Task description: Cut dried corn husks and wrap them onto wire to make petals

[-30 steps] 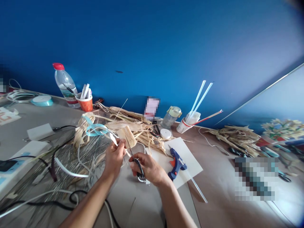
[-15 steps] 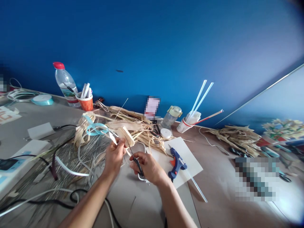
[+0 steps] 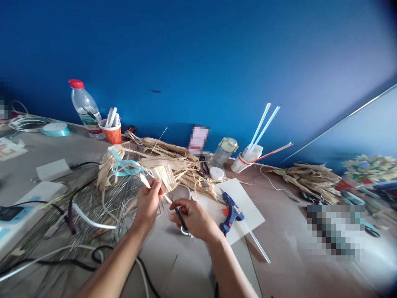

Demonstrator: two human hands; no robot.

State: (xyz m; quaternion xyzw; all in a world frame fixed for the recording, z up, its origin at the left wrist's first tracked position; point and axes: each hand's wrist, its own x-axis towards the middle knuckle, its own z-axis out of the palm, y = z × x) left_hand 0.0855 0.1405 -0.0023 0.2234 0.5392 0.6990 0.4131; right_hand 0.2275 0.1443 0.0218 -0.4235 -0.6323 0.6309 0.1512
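My left hand (image 3: 148, 201) is closed, pinching a pale piece of dried corn husk (image 3: 164, 177) between thumb and fingers. A small pointed white scrap (image 3: 144, 181) sticks out at the left side of that hand. My right hand (image 3: 194, 217) is wrapped round dark-handled scissors (image 3: 179, 216), their thin blades pointing up and left to the lower edge of the husk piece. Fingers partly hide the handles, so I cannot tell how far the blades are apart. Behind both hands lies a heap of dried husks (image 3: 176, 162).
A blue glue gun (image 3: 230, 213) lies on white paper (image 3: 248, 207) right of my hands. Thin wires (image 3: 89, 219), cables and a power strip (image 3: 37, 207) spread left. At the back stand a bottle (image 3: 85, 107), a red cup (image 3: 112, 133), a jar (image 3: 223, 152) and a cup of glue sticks (image 3: 242, 162).
The husk piece in my left hand has turned, so more of its broad, striped face shows. Both hands stay nearly in place, the scissors still in the right.
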